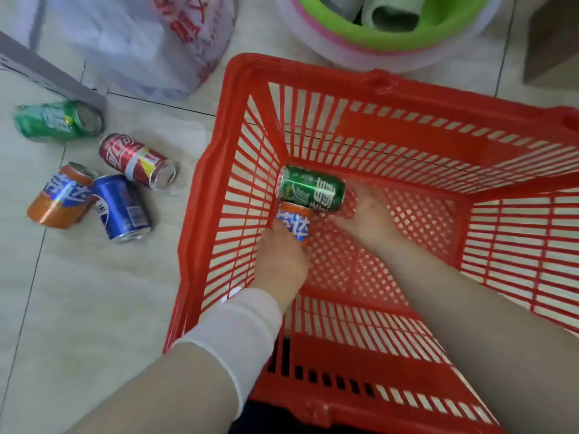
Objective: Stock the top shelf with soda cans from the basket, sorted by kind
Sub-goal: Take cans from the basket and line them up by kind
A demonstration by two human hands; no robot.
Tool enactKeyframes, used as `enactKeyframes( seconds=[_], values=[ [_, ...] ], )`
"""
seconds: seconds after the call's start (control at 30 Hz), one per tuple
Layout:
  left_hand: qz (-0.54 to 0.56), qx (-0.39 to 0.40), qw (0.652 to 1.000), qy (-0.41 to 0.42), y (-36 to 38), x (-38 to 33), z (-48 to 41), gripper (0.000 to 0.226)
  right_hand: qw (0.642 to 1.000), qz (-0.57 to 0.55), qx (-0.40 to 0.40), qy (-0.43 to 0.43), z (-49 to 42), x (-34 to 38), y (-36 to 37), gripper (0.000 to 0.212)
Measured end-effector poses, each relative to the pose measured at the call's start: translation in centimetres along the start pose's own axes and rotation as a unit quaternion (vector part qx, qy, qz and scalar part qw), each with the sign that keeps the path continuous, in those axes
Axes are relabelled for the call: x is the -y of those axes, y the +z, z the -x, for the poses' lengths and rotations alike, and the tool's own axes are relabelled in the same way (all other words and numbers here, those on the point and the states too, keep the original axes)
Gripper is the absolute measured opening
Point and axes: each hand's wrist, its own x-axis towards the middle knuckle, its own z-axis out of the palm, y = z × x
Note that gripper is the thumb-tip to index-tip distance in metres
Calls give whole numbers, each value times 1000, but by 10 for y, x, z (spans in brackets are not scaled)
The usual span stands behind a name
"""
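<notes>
Both my hands reach into the red plastic basket on the floor. My left hand grips an orange soda can near the basket's left wall. Just beyond it lies a green soda can on its side, and my right hand holds it from the right and underneath. On the floor to the left of the basket lie several cans: a green can, a red cola can, an orange can and a blue can.
A grey metal shelf foot runs across the upper left. Behind it stands a white plastic bag with red print. A green basin nested in pink and clear basins sits behind the basket. A brown box corner is at top right.
</notes>
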Motion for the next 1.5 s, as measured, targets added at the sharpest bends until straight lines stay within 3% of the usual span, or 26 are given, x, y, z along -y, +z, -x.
enactKeyframes(
  seconds=[0.2, 0.37, 0.5, 0.63, 0.73, 1.07, 1.17, 1.23, 1.4, 1.5],
  values=[
    [1, -26, 999, -31, 15, 2, -24, 86, 999, 29, 7, -41, -36, -4, 18, 83],
    [96, -7, 994, -42, 27, 0, -32, 78, 997, -22, -30, -71, -36, -13, 19, 75],
    [187, -6, 981, -57, 30, 3, -33, 77, 995, -85, -27, -44, -31, -21, 7, 74],
    [219, 27, 972, -77, 16, 0, -6, 94, 983, -182, -34, -1, 2, -19, -24, 67],
    [268, 43, 960, -69, -11, -5, 37, 96, 963, -268, -26, 24, 45, -14, -58, 60],
    [393, 72, 916, 12, -163, -15, 246, 61, 880, -470, -42, 48, 239, 74, -201, 51],
    [425, 67, 903, 25, -211, -18, 308, 61, 875, -479, -50, 47, 293, 116, -254, 80],
    [454, 60, 889, 27, -243, -18, 347, 60, 876, -478, -60, 30, 326, 142, -288, 86],
    [519, 22, 852, 59, -322, -20, 432, 54, 878, -476, -44, -31, 399, 201, -357, 55],
    [542, -9, 836, 82, -360, -16, 472, 59, 880, -470, -27, -56, 436, 235, -380, 50]
  ],
)
